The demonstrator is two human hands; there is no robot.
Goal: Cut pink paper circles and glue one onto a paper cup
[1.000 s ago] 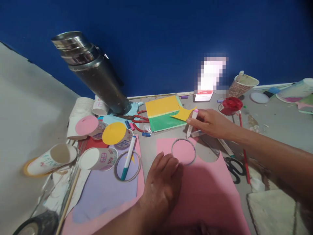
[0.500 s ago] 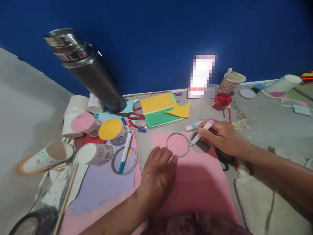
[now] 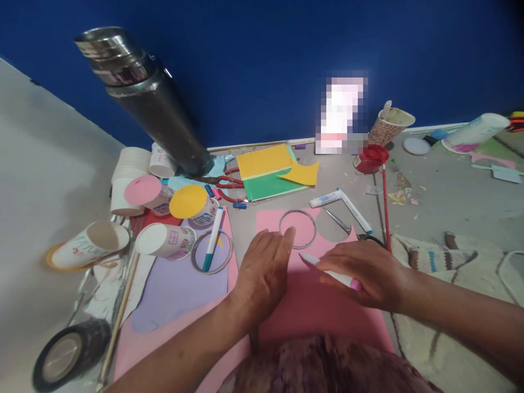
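right hand (image 3: 362, 273) closed round the white marker (image 3: 327, 270), swung from the ring's far right to its near side, tip just short of the rim | left hand (image 3: 264, 270) flat, empty, fingertips at metal ring (image 3: 297, 228) on pink paper (image 3: 327, 311) | beyond: scissors (image 3: 347, 226)

Under both hands lies a matt pink paper sheet (image 3: 327, 311). Just beyond the left hand (image 3: 264, 273) sits a thin shiny metal ring (image 3: 297, 228). The right hand (image 3: 364, 273) grips a smooth white plastic marker (image 3: 327, 270). Far left stands a brushed, glossy steel flask (image 3: 151, 103). The grey surface (image 3: 450, 196) looks rough.
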